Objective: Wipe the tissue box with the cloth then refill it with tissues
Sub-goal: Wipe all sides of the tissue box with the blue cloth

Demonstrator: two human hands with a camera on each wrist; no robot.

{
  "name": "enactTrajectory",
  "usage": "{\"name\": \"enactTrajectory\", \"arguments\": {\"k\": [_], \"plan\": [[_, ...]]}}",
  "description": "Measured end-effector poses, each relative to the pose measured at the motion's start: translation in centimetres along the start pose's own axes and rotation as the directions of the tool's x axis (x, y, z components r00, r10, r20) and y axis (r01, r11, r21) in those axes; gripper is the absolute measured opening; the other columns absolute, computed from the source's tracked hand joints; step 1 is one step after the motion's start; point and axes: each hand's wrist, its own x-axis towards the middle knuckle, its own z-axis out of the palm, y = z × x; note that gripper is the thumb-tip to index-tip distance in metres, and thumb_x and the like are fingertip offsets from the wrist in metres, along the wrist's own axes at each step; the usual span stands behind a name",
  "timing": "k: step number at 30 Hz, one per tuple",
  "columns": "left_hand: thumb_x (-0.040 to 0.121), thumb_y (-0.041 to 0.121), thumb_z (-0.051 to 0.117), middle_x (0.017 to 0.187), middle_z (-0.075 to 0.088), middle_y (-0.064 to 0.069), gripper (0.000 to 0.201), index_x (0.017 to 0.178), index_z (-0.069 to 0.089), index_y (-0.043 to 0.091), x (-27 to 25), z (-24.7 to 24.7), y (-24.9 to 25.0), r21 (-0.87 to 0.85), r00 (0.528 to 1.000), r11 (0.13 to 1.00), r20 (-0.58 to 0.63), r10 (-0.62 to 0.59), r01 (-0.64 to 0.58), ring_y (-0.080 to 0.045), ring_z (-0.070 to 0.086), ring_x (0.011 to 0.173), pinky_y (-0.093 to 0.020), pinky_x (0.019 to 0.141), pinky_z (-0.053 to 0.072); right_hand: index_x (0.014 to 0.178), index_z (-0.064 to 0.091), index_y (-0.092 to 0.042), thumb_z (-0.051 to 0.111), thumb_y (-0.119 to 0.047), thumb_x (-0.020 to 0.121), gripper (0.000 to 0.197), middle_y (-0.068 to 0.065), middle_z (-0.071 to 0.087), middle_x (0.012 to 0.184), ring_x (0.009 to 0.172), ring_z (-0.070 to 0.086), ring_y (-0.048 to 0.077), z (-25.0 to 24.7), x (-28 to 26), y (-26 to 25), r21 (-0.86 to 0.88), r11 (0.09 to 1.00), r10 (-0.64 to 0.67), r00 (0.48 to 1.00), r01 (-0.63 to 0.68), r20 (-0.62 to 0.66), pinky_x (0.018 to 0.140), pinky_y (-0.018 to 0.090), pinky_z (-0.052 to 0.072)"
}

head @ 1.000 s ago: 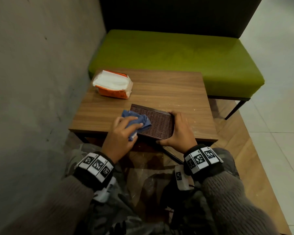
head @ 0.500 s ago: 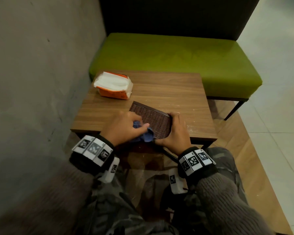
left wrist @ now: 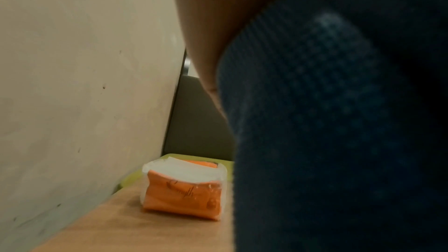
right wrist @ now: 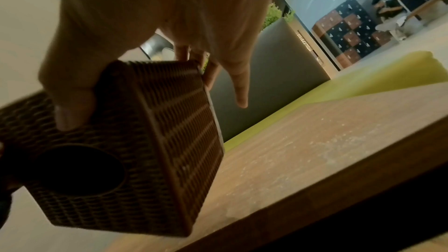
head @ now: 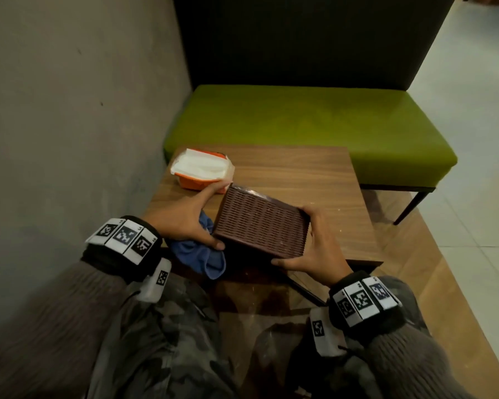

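Both hands hold the brown woven tissue box [head: 260,223] tilted above the table's near edge. My right hand [head: 314,243] grips its right end, thumb on the near face and fingers behind. In the right wrist view the box [right wrist: 145,141] shows a round dark opening [right wrist: 80,170] on its near face. My left hand [head: 190,223] braces the box's left side with index finger and thumb, and the blue cloth [head: 202,257] hangs bunched under its palm. The cloth [left wrist: 339,122] fills most of the left wrist view. An orange pack of white tissues [head: 202,171] lies at the table's far left.
The wooden table [head: 300,174] has white crumbs on its right part [right wrist: 315,150]. A green bench [head: 300,119] with a dark backrest stands behind it. A grey wall [head: 69,110] runs close along the left. The tissue pack [left wrist: 184,191] sits near that wall.
The box has come up off the table and tilted. My left hand stopped rubbing the near side and moved to the box's left side, the cloth now hanging below its palm.
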Motion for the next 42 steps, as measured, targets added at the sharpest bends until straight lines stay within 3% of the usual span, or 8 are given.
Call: {"name": "enactTrajectory", "arguments": {"k": [7,11,19,24,31,34,37,42], "plan": [[0.05,0.044,0.087,0.113,0.061,-0.002,0.11,0.134,0.016,0.045,0.3,-0.2,1.0,0.071,1.0,0.997,0.015,-0.018,0.017,-0.016,0.061,0.093,-0.04,0.082,0.051,0.131,0.031,-0.024,0.078,-0.06,0.042,0.107,-0.003,0.043,0.127,0.117,0.045,0.005,-0.1,-0.1,-0.1,-0.027,0.998,0.066,0.994,-0.064,0.084,0.094,0.009,0.038],[0.056,0.036,0.085,0.082,0.053,0.013,0.11,0.139,0.013,0.037,0.3,-0.4,3.1,0.25,0.999,0.968,-0.047,-0.016,0.027,-0.011,0.057,0.075,-0.022,0.059,0.039,0.142,0.013,-0.029,0.066,-0.069,0.048,0.115,0.001,0.032,0.142,0.135,0.032,0.02,0.4,0.3,-1.1,-0.28,0.96,0.03,0.997,-0.011,0.064,0.109,0.048,0.034],[0.062,0.049,0.072,0.103,0.064,-0.002,0.105,0.143,0.007,0.033,1.0,0.7,7.7,0.703,0.974,0.711,-0.18,0.138,0.029,-0.022,0.063,0.086,-0.028,0.062,0.04,0.149,0.018,-0.016,0.074,-0.046,0.054,0.115,0.008,0.04,0.133,0.119,0.038,0.026,2.3,1.7,-5.1,-0.338,0.939,-0.092,0.992,0.06,-0.082,0.101,0.044,0.038],[0.052,0.057,0.082,0.131,0.054,0.001,0.105,0.138,0.023,0.047,1.0,0.0,6.4,0.11,0.979,0.993,-0.193,0.063,-0.043,-0.014,0.053,0.114,-0.026,0.086,0.044,0.133,0.035,-0.011,0.079,-0.053,0.047,0.106,0.001,0.039,0.122,0.113,0.038,0.018,1.5,1.5,-3.4,-0.202,0.979,-0.021,0.979,-0.021,-0.201,0.096,0.034,0.037],[0.075,0.046,0.071,0.09,0.067,-0.002,0.021,0.085,0.065,0.028,2.5,1.6,6.0,-0.522,0.442,0.76,-0.828,-0.345,-0.386,-0.011,0.063,0.088,-0.03,0.082,0.053,0.134,0.031,-0.009,0.089,-0.023,0.046,0.106,-0.005,0.033,0.12,0.115,0.035,0.012,1.6,0.7,-0.6,-0.095,0.992,0.061,0.984,-0.077,-0.165,0.096,0.03,0.037],[0.079,0.029,0.072,0.097,0.064,0.004,0.025,0.101,0.061,0.025,2.7,6.2,8.7,-0.42,0.574,0.823,-0.806,-0.144,-0.383,-0.001,0.059,0.09,-0.013,0.077,0.046,0.133,0.032,-0.009,0.081,-0.041,0.046,0.105,0.003,0.041,0.124,0.116,0.044,0.022,2.2,0.9,0.0,-0.068,0.993,0.081,0.981,-0.094,-0.176,0.099,0.039,0.042],[0.08,0.04,0.065,0.126,0.053,-0.002,0.048,0.126,0.054,0.033,1.9,11.1,8.4,0.158,0.738,0.946,-0.593,0.321,-0.284,-0.016,0.048,0.112,-0.032,0.09,0.045,0.13,0.038,-0.017,0.062,-0.049,0.072,0.07,0.016,0.05,0.125,0.112,0.051,0.032,2.4,0.9,0.4,-0.222,0.975,-0.028,0.987,-0.008,-0.158,0.097,0.034,0.039],[0.08,0.032,0.056,0.141,0.047,-0.007,0.04,0.119,0.061,0.026,3.7,10.8,5.7,0.303,0.664,0.946,-0.685,0.3,-0.114,-0.032,0.035,0.132,-0.05,0.103,0.035,0.132,0.039,-0.005,0.077,-0.046,0.051,0.099,0.004,0.045,0.122,0.112,0.043,0.017,1.9,1.0,0.4,-0.097,0.995,0.015,0.985,-0.033,-0.175,0.095,0.027,0.037]]}}
